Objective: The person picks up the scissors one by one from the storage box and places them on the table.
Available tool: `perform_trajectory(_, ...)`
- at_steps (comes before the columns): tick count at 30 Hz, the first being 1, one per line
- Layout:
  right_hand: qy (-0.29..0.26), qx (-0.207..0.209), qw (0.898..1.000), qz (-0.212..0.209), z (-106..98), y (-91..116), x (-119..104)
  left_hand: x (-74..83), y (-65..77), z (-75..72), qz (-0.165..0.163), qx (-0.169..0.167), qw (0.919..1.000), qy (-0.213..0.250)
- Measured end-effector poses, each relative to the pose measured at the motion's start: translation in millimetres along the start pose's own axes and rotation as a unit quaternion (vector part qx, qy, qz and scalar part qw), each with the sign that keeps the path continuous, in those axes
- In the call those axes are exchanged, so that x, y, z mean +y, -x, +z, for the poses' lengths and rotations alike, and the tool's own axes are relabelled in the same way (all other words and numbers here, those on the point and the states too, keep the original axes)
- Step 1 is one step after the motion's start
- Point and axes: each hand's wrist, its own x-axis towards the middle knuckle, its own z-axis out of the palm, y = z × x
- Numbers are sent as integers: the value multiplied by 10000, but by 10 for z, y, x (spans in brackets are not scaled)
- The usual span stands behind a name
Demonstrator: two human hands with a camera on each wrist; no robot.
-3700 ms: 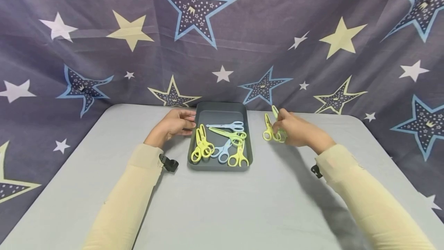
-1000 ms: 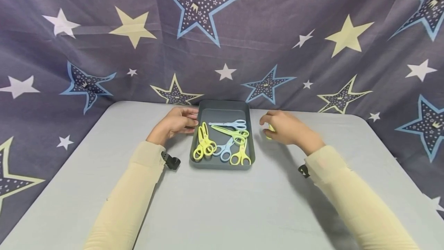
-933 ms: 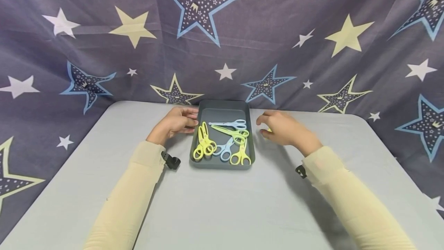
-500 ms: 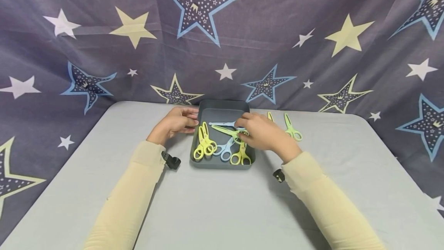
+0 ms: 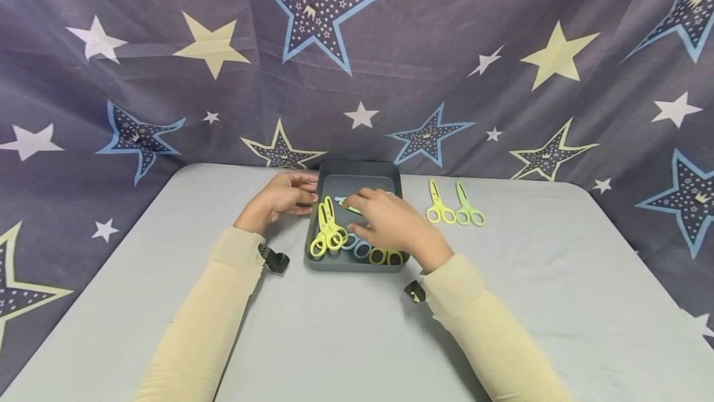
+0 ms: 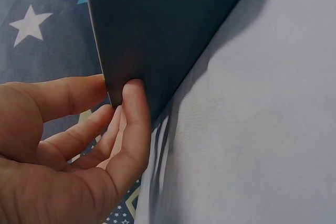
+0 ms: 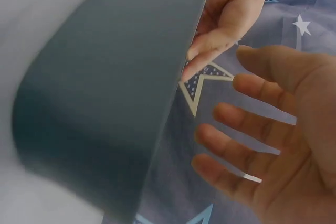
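Note:
A dark grey tray [image 5: 353,267] holds several pairs of scissors. Two yellow pairs of scissors [image 5: 329,228] overlap at its left side. My right hand [image 5: 390,222] is over the tray, fingers spread and holding nothing; it hides much of the blue scissors [image 5: 361,248], the green scissors and another yellow pair [image 5: 386,257]. In the right wrist view, the right hand [image 7: 283,124] shows its fingers apart from the tray wall [image 7: 105,87]. My left hand [image 5: 281,201] rests its fingertips on the tray's left side, as the left wrist view also shows on the outer wall [image 6: 163,30].
Yellow scissors [image 5: 439,204] and green scissors [image 5: 468,207] lie side by side on the table, right of the tray, blades pointing away. The grey table [image 5: 334,340] ends at a star-printed cloth [image 5: 357,80] behind the tray.
My right hand has let go of the green scissors beside the yellow pair on the table. It has since moved left over the tray. My left hand stays at the tray's side.

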Motion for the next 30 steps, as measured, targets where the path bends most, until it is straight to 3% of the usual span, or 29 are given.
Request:
perform_trajectory(16,-42,-434,9981,-435,185,-231,-316,5,2,2,23,-47,9999,-88)
perform_trajectory(24,23,-816,9956,-452,282,-286,-378,-7,8,-7,36,-71,9999,-71)
perform_trajectory(30,-13,-846,9955,-435,388,-320,-395,-21,3,-24,43,-84,9999,-101)
